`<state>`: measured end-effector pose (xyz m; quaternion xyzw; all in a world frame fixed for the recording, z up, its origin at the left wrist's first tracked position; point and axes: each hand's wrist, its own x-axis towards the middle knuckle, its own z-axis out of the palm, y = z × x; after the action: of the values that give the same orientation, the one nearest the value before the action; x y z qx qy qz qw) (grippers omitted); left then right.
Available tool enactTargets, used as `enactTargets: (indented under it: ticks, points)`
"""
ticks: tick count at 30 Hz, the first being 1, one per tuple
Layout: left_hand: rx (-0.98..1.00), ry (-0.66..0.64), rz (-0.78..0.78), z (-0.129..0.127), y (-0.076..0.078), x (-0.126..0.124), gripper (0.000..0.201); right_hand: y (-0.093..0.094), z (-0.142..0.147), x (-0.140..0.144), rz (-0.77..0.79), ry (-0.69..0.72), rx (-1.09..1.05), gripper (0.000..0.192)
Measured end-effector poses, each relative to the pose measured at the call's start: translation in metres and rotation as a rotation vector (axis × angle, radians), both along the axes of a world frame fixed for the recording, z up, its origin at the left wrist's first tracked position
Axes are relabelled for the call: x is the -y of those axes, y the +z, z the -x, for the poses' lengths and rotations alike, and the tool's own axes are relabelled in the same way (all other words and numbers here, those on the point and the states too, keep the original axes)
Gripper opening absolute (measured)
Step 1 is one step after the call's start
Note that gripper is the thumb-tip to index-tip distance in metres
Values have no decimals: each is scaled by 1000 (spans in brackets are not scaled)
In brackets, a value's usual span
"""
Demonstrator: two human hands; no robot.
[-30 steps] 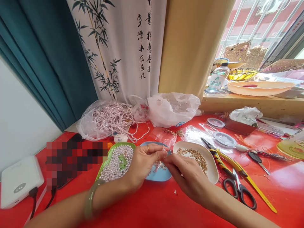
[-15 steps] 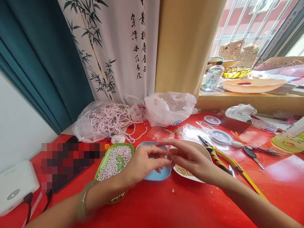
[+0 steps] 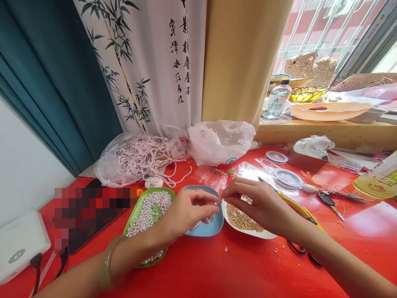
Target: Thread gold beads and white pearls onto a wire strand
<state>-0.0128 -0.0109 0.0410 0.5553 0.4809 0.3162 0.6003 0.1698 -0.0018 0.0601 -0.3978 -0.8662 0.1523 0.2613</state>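
My left hand (image 3: 189,211), a ring on one finger and a bangle on the wrist, is closed with thumb and fingertips on a short, thin beaded strand (image 3: 218,202). The fingertips of my right hand (image 3: 252,200) pinch the strand's other end. Both hands hover over a blue dish (image 3: 214,230) with small beads in it. Right of it, a white dish (image 3: 265,237) holds gold beads (image 3: 243,219), partly under my right hand. Left of it, a green tray (image 3: 134,215) holds pearl-white beads (image 3: 145,219) and a small green piece.
Yellow-handled pliers (image 3: 297,203) lie under my right forearm, near dark scissor handles (image 3: 297,248). Bead strings (image 3: 142,159) spill from a plastic bag, beside a white bag (image 3: 220,142). At left lie a phone (image 3: 89,227) and a white box with cables (image 3: 23,248).
My right hand has turned and its fingers have come together on the strand's end. More of the gold beads and the scissor handles show now. My left hand stays nearly in place.
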Motion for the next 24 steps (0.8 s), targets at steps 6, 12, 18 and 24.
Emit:
enactTargets:
  ticks: [6,12,18,24]
  points:
    - [74,10,-1,2,-1,-1,21,0,0,-1,-95,3,20,13]
    - [154,-32,86,2,-1,-4,17,1,-2,-4,-79,-6,96,13]
    - [173,-48,129,3,-3,-5,20,-2,-32,-12,-49,-256,263,12]
    - [172,-56,119,5,-8,-9,25,-21,-93,15,-54,-754,367,22]
